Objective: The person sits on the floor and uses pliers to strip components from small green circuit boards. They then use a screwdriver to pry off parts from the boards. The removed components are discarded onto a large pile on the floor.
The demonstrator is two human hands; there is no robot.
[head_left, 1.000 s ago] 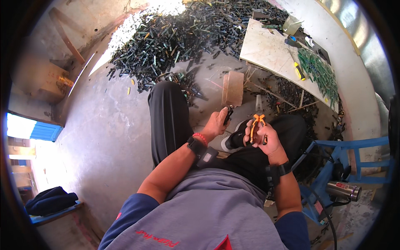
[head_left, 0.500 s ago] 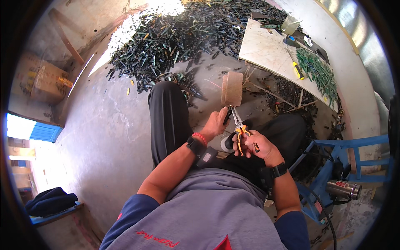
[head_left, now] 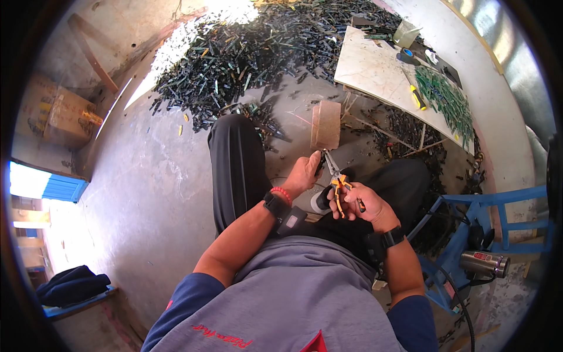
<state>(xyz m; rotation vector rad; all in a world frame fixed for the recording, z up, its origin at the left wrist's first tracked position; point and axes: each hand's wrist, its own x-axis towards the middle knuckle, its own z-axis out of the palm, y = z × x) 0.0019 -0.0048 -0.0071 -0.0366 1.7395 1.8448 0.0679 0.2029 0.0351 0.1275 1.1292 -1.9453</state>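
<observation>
My right hand is closed round the yellow-and-black handles of a pair of long-nosed pliers. The jaws point away from me and look slightly apart. Just left of them, my left hand pinches a small dark strip-like piece; its far end lies close to the pliers' tips. Whether the jaws touch the piece I cannot tell. Both hands are held between my knees, and a reddish-brown brick-like block stands just beyond them.
A big heap of dark strips covers the far floor. To the right, a low board table bears a pile of green strips, a yellow-handled screwdriver and a tape roll. A blue frame and a metal flask stand near my right.
The pliers' jaws appear a little wider apart than before. Both hands have barely moved, and my left hand still pinches the dark piece.
</observation>
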